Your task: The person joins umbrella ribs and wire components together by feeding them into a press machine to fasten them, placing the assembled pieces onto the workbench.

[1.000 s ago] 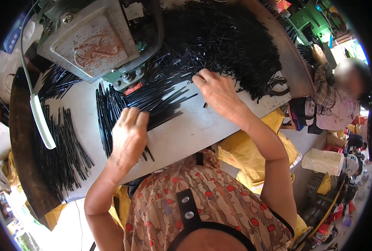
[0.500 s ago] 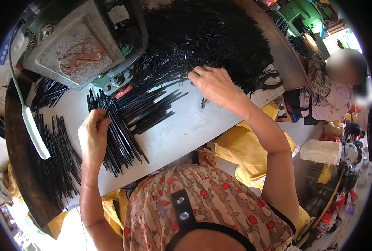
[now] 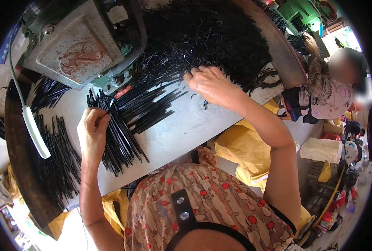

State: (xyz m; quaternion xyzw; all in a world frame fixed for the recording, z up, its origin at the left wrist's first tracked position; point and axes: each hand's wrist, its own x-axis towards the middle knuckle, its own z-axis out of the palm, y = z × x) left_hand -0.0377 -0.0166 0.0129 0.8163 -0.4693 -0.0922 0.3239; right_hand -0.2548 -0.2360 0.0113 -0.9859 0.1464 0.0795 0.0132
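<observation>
A thin strip (image 3: 111, 105), dark with a pale, shiny tip, is pinched between the thumb and forefinger of the left hand (image 3: 91, 134), over the upper part of a bundle (image 3: 121, 144) of black strips. The bundle lies on the table (image 3: 169, 138) just to the right of that hand, its lower ends fanned toward the person. The left hand's fingers are closed on the strip, the others curled in toward the palm. Right of the bundle, a slanting row (image 3: 152, 113) of black strips runs up toward the big tangled pile (image 3: 211, 37) that covers the far part of the table. At the near edge of the pile is the right hand (image 3: 211, 85), back upward and fingers bent; whether they grip a strip cannot be told. Just below it, a small dark piece (image 3: 205, 104) lies on the table. To the left of the left hand, well apart from the pile, is another group (image 3: 58, 154) of strips, with a white tube (image 3: 36, 131) hanging above it. A rusty machine (image 3: 79, 50) stands over the far left of the table, a red piece (image 3: 123, 92) at its lower end. Pliers (image 3: 270, 79) lie near the pile's right side. Beyond the table's right end sits a co-worker (image 3: 328, 94) in plaid sleeves; yellow sacks (image 3: 242, 148) lie below the table's near edge.
</observation>
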